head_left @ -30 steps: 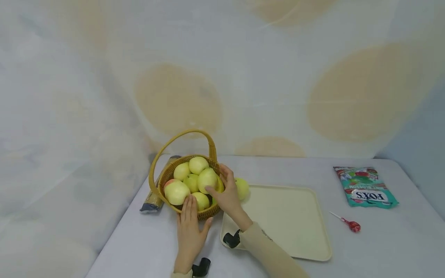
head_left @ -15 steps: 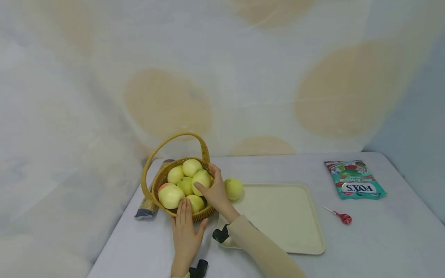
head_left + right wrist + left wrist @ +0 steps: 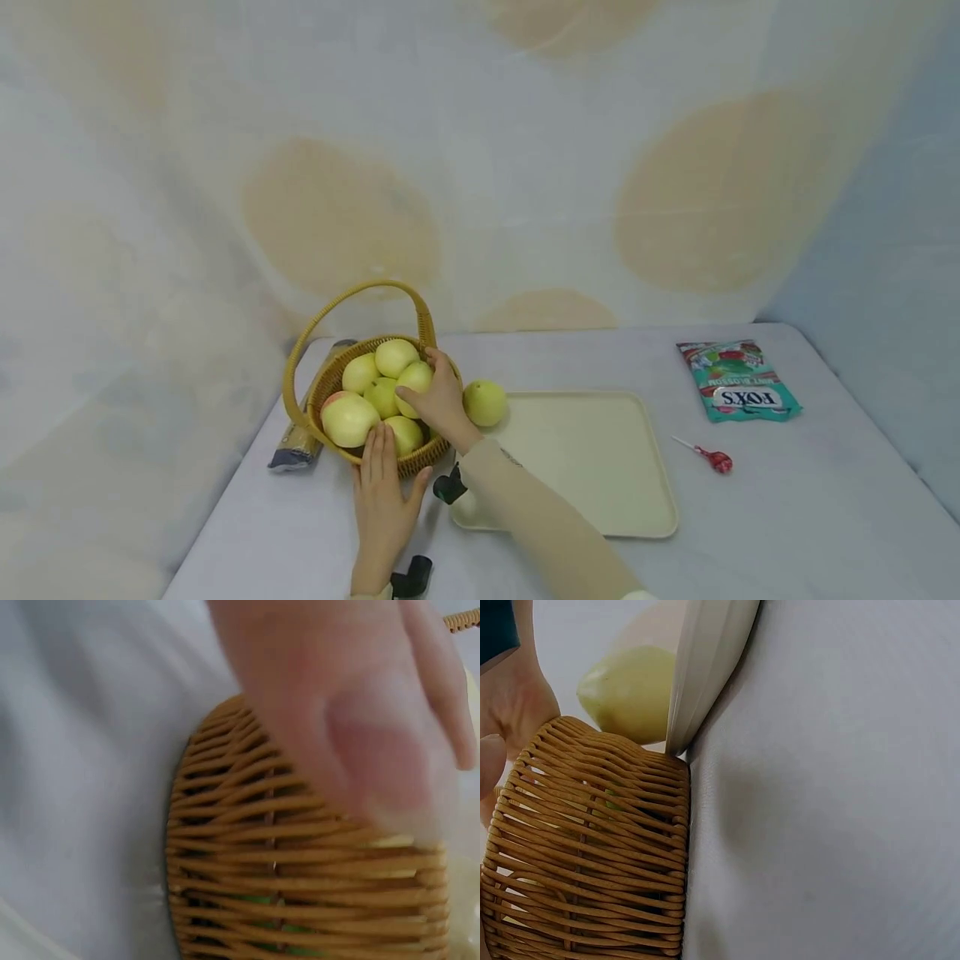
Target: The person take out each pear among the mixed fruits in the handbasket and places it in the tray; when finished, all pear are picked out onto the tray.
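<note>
A wicker basket (image 3: 422,461) with a tall arched handle stands at the left of the table, filled with several pale yellow-green apples (image 3: 350,420). My right hand (image 3: 444,407) reaches over its right side; thumb and fingers curve round one apple (image 3: 411,383) in the pile. In the right wrist view the thumb (image 3: 382,750) looms before the woven wall (image 3: 300,859). My left hand (image 3: 382,504) lies with straight fingers on the front rim, fingertips touching the apples. One loose apple (image 3: 484,403) sits right of the basket at the tray's corner.
A cream tray (image 3: 570,467) lies right of the basket. Farther right are a red lollipop (image 3: 720,462) and a teal Fox's candy bag (image 3: 742,392). A gold and dark packet (image 3: 294,450) lies partly behind the basket. Fabric walls stand behind and at both sides.
The head view has turned to the right, so everything sits farther left in it. Both hands keep their places at the basket, and the apples look unmoved in it.
</note>
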`<action>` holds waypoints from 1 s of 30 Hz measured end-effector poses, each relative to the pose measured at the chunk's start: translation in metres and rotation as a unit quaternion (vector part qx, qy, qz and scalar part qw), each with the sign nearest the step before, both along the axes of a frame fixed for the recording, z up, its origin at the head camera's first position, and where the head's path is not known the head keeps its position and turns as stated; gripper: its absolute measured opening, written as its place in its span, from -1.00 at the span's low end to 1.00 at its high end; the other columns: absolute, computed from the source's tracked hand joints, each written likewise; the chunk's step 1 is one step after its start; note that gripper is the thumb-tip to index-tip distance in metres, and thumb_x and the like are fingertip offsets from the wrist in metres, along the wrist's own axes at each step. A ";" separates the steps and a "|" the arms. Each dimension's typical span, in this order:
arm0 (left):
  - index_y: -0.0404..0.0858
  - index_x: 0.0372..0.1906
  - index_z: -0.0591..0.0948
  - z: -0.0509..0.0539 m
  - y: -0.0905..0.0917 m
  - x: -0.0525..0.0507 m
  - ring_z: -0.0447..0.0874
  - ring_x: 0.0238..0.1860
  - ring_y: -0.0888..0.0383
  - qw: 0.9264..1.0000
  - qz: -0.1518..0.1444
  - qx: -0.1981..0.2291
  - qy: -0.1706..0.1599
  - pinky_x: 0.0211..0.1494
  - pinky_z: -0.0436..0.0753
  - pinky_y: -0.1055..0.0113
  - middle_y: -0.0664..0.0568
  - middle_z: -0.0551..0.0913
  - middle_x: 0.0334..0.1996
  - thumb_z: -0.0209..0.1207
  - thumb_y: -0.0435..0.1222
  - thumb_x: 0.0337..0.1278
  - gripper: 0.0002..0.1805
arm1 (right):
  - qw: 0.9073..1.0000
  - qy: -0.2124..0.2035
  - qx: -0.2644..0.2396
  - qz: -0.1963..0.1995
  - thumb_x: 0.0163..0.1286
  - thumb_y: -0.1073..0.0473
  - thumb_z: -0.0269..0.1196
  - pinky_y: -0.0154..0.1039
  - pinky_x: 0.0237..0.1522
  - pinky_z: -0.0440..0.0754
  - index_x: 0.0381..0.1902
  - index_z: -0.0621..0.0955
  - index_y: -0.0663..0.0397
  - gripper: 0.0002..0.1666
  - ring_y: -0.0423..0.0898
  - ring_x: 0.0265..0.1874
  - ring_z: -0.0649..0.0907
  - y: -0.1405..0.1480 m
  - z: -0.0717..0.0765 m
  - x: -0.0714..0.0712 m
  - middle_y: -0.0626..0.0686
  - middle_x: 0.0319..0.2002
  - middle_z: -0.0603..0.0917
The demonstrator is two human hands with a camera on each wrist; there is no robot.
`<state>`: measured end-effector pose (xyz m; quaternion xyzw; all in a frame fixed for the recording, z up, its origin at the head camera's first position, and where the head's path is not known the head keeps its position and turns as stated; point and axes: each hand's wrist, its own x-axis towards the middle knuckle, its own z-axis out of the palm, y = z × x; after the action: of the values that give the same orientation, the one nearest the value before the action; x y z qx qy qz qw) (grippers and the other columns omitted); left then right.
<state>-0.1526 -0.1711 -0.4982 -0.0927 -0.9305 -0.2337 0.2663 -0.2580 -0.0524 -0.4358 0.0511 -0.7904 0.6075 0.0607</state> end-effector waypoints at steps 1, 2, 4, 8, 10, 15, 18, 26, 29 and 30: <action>-0.33 0.49 0.15 0.001 -0.001 -0.001 0.09 0.49 -0.17 1.000 0.001 0.001 -0.001 0.29 0.14 -0.48 -0.22 0.17 0.49 0.28 0.01 0.09 -0.04 | 1.000 0.003 0.005 0.005 0.22 0.10 0.37 0.05 0.30 0.45 0.45 0.17 0.10 -0.07 0.11 0.35 0.40 -0.001 0.001 -0.001 0.22 0.37 0.35; -0.33 0.49 0.15 0.001 -0.001 -0.001 0.09 0.49 -0.17 1.000 0.003 0.001 -0.002 0.29 0.14 -0.48 -0.22 0.16 0.49 0.28 0.01 0.09 -0.04 | 1.000 0.006 0.014 0.011 0.21 0.12 0.39 0.05 0.29 0.46 0.45 0.17 0.12 -0.05 0.12 0.35 0.40 -0.001 0.001 -0.002 0.23 0.37 0.35; -0.35 0.48 0.16 0.002 -0.002 -0.001 0.10 0.48 -0.18 1.000 0.004 -0.001 -0.001 0.29 0.13 -0.48 -0.22 0.17 0.49 0.29 0.01 0.07 -0.03 | 0.999 0.013 0.038 0.020 0.17 0.14 0.41 0.05 0.29 0.46 0.44 0.18 0.14 -0.03 0.12 0.33 0.42 -0.001 0.002 -0.004 0.24 0.36 0.37; -0.36 0.47 0.17 0.000 0.000 -0.003 0.11 0.47 -0.18 1.000 -0.002 -0.012 0.005 0.27 0.16 -0.49 -0.23 0.19 0.48 0.26 0.03 0.10 -0.05 | 0.996 0.027 0.084 0.024 0.11 0.17 0.44 0.04 0.29 0.46 0.43 0.21 0.14 -0.01 0.12 0.30 0.44 0.002 0.000 -0.007 0.22 0.34 0.39; -0.35 0.48 0.17 0.000 0.001 -0.004 0.11 0.48 -0.17 1.000 -0.005 -0.015 0.008 0.26 0.17 -0.49 -0.22 0.19 0.48 0.24 0.04 0.12 -0.06 | 0.994 0.030 0.098 0.025 0.09 0.17 0.45 0.04 0.29 0.45 0.43 0.22 0.11 0.00 0.12 0.31 0.44 0.003 -0.001 -0.008 0.20 0.35 0.38; -0.35 0.47 0.17 0.000 -0.001 -0.003 0.11 0.48 -0.16 1.000 0.000 -0.015 0.013 0.27 0.17 -0.49 -0.21 0.21 0.47 0.25 0.05 0.10 -0.05 | 0.993 0.025 0.106 0.038 0.09 0.15 0.46 0.08 0.31 0.42 0.45 0.19 0.08 0.04 0.14 0.34 0.39 0.000 -0.002 -0.007 0.19 0.39 0.34; -0.35 0.47 0.17 0.001 0.000 -0.002 0.11 0.48 -0.16 1.000 0.001 -0.015 0.005 0.27 0.18 -0.48 -0.21 0.21 0.47 0.26 0.04 0.09 -0.05 | 0.994 0.021 0.101 0.035 0.07 0.17 0.46 0.08 0.31 0.42 0.46 0.19 0.08 0.05 0.13 0.34 0.39 0.002 -0.002 -0.005 0.18 0.39 0.34; -0.33 0.48 0.16 0.004 0.001 0.000 0.07 0.50 -0.13 1.000 0.007 -0.005 -0.017 0.31 0.12 -0.47 -0.17 0.18 0.49 0.29 0.01 0.09 -0.04 | 0.997 0.055 0.058 0.014 0.07 0.24 0.44 0.05 0.34 0.40 0.45 0.22 0.04 0.01 0.08 0.37 0.38 0.000 -0.005 -0.001 0.12 0.40 0.34; -0.34 0.48 0.16 0.004 0.000 0.000 0.08 0.50 -0.13 1.000 0.005 -0.007 -0.013 0.31 0.13 -0.47 -0.17 0.19 0.49 0.29 0.01 0.08 -0.04 | 0.998 0.063 0.013 0.004 0.06 0.26 0.46 0.06 0.37 0.37 0.43 0.25 0.04 0.00 0.08 0.39 0.36 0.003 -0.004 -0.001 0.11 0.41 0.33; -0.34 0.48 0.17 0.004 0.000 -0.001 0.08 0.49 -0.13 1.000 0.005 -0.007 -0.010 0.30 0.14 -0.47 -0.18 0.20 0.49 0.29 0.01 0.07 -0.04 | 0.998 0.064 0.000 0.001 0.05 0.26 0.47 0.07 0.37 0.37 0.42 0.26 0.02 -0.01 0.08 0.39 0.36 0.004 -0.004 -0.001 0.11 0.41 0.33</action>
<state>-0.1532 -0.1712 -0.4945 -0.0874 -0.9353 -0.2263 0.2576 -0.2586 -0.0480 -0.4400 0.0910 -0.7847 0.6031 0.1106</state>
